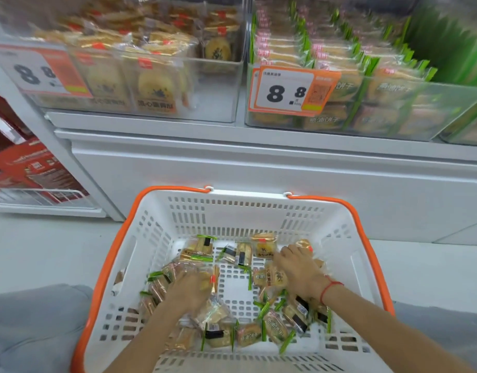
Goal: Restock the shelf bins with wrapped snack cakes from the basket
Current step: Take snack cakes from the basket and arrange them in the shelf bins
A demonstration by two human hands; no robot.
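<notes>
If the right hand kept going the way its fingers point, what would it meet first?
Probably the orange-marked snack cake just beyond the right hand, then the basket far wall; depth is unclear.

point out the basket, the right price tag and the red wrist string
basket [259, 196], head view, on the far white rim
right price tag [283, 88], head view, on its white middle by the digits
red wrist string [329, 288], head view, on the strand across the right wrist

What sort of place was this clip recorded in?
Most likely a snack aisle in a retail shop. Clear shelf bins hold wrapped cakes behind an orange price tag reading 8.8, and both hands reach into a white shopping basket with orange handles.
</notes>
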